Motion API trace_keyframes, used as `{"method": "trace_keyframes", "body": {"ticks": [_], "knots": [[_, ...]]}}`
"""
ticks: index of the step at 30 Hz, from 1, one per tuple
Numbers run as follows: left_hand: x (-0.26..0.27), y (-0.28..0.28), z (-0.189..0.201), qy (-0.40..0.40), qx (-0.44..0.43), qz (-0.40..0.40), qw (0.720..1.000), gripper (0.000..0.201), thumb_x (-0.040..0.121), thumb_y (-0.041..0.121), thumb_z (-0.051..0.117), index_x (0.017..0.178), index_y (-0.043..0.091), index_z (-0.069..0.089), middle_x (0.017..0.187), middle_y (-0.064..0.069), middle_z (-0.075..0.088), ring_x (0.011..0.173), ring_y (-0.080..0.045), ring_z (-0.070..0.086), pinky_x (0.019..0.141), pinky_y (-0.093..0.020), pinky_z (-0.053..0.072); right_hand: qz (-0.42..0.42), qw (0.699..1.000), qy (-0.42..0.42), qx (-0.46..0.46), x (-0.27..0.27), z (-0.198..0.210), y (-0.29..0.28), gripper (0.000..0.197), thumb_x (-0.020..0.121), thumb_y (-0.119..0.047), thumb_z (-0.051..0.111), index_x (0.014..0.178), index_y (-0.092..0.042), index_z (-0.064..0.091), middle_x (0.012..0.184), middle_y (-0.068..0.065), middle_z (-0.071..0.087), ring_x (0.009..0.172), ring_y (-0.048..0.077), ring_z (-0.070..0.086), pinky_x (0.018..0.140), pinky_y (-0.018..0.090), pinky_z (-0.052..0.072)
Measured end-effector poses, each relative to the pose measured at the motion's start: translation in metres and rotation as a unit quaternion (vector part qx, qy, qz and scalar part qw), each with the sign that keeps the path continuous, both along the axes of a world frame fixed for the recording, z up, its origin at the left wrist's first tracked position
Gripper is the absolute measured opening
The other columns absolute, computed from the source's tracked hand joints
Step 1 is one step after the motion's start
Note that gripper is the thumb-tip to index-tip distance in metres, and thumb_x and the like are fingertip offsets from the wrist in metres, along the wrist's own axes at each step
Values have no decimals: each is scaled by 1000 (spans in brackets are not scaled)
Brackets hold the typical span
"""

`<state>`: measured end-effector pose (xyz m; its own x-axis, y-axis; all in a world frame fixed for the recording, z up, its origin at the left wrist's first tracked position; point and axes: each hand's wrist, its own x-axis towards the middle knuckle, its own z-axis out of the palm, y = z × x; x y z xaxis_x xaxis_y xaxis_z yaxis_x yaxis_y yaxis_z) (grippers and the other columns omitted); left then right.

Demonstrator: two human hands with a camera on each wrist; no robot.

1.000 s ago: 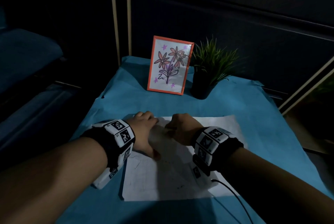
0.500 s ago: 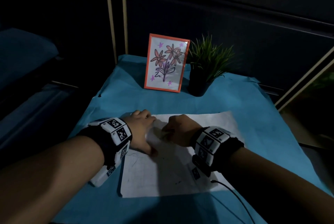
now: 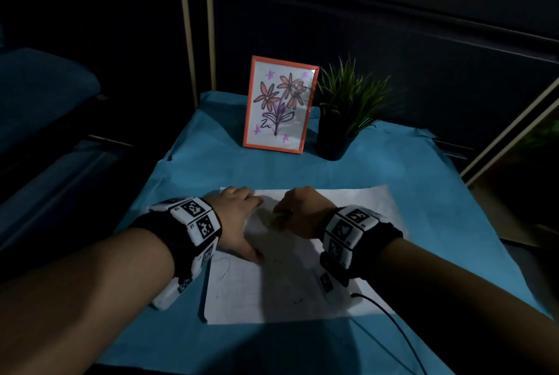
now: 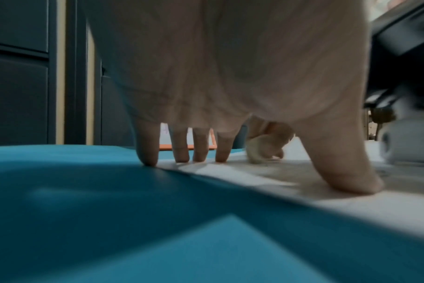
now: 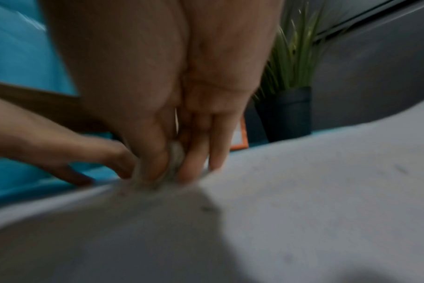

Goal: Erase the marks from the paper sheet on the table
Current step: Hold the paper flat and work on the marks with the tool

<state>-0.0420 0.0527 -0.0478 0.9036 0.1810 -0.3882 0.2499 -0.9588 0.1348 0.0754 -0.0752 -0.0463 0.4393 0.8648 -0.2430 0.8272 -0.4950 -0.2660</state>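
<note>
Hardly anything has shifted since a moment ago: both hands sit where they were at the far left corner of the white paper sheet (image 3: 302, 277) on the blue-covered worktop (image 3: 193, 181). Spread flat, fingers straight, the left hand (image 3: 239, 220) pins the sheet so it cannot slide or crumple. Beside it, the right hand (image 3: 302, 211) pinches a small pale eraser (image 5: 174, 160) against the paper, rubbing where marks seemingly remain.

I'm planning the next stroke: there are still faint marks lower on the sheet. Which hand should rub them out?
Probably the right hand: it already pinches the eraser against the paper sheet, while the left hand presses the sheet flat.
</note>
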Motion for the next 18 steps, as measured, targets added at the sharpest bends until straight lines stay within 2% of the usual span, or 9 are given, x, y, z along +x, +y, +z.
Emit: {"method": "trace_keyframes", "body": {"ticks": [2,5,7,10,12,14,16,18], "knots": [[0,-1,1,3,3,1,1000,112,64,72,71,151,25,19,153,2,22,140,-20,23,115,-35,24,-30,999,-6,18,4,4,6,28,89,-27,54,103,-11,71,106,12,67,102,29,59,85,33,49],[2,-2,2,13,17,-2,1000,112,60,75,71,149,27,21,149,4,27,136,-19,28,111,-38,31,-25,999,-11,17,-1,2,6,25,89,-28,55,93,-10,71,98,13,66,95,31,59,74,29,45],[4,-4,3,26,30,-5,999,114,59,76,70,150,27,21,148,5,29,135,-19,31,109,-38,34,-11,1000,8,-2,-10,0,-1,22,89,-28,56,90,-10,69,98,13,64,94,30,59,75,30,46],[8,-5,6,41,40,-11,998,112,60,75,70,149,27,22,145,4,32,132,-21,35,106,-38,37,-1,999,27,-30,-14,0,-6,29,90,-37,53,95,-12,68,101,9,63,94,26,56,81,30,45],[8,-5,8,47,40,-17,998,110,58,74,71,147,28,27,142,3,36,129,-22,38,104,-39,39,-12,1000,19,-21,-10,0,-3,29,90,-36,53,90,-10,68,97,9,63,92,25,56,77,28,43],[8,-4,10,51,41,-19,998,107,58,72,73,146,27,30,141,2,37,128,-22,40,105,-39,39,-42,999,15,7,-4,1,2,21,89,-30,55,84,-14,68,92,7,63,89,23,56,71,24,37],[9,-4,12,57,47,-20,997,108,60,71,73,147,26,28,142,2,36,128,-23,40,105,-38,39,-53,998,5,22,-3,1,4,23,89,-29,55,89,-13,71,94,9,66,90,25,57,69,23,35],[10,-6,13,65,60,-23,996,110,61,71,72,149,25,24,146,1,33,131,-23,38,106,-39,38,-39,999,-3,16,-7,4,2,25,90,-27,53,87,-9,69,92,11,65,90,28,57,69,25,37]]}}
